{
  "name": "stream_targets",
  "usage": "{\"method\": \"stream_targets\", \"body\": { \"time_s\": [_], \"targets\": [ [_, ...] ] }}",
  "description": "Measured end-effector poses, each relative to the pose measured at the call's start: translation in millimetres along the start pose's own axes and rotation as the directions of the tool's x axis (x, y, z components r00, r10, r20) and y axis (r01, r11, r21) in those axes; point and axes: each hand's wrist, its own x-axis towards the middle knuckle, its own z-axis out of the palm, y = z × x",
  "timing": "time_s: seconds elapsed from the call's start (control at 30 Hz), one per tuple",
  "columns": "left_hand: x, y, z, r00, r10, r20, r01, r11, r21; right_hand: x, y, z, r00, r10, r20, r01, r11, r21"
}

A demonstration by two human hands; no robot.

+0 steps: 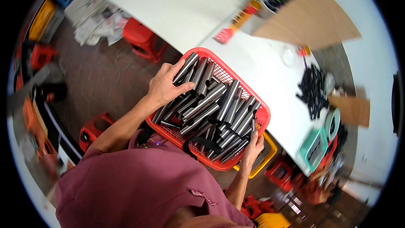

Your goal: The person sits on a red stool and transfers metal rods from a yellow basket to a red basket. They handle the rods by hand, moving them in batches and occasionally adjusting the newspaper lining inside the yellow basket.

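A: Nearest to us is our own maroon shirt (139,190), and both forearms reach out from it to the red plastic basket (219,65) that sits on the edge of the white table (181,4).

B: It is heaped with short metal tubes (211,109), lying crosswise and unevenly, with a black strap (202,143) over the near rim.

A: Our left hand (166,86) lies spread on the far-left corner of the pile, fingers curled around the ends of a few tubes, the thumb pressing one down. Our right hand (253,145) closes on the near-right rim, fingers hooked over the edge.

B: So we judge the load heavy and loose. We keep the basket level, because a tilt would likely send the tubes rolling toward the low side.

A: And we keep the right-hand grip on the rim, not on the mesh wall, which would probably flex.

B: Farther right on the table lie a heap of small black parts (313,90), a cardboard sheet (312,17) and a roll of tape (332,123), well apart from the basket.
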Motion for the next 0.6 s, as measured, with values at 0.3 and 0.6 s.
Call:
{"method": "stream_targets", "body": {
  "time_s": [0.3,0.6],
  "targets": [
    [-152.6,-126.6,-178.5,0.896,-0.328,-0.298,0.296,0.943,-0.149,-104.6,-156.3,119.0,0.903,-0.214,0.373,0.234,0.972,-0.009],
    [-281.6,-188.1,-277.2,0.757,-0.419,-0.502,0.350,0.908,-0.230,-211.3,-212.6,195.7,0.764,-0.356,0.537,0.418,0.909,0.008]
  ]
}}
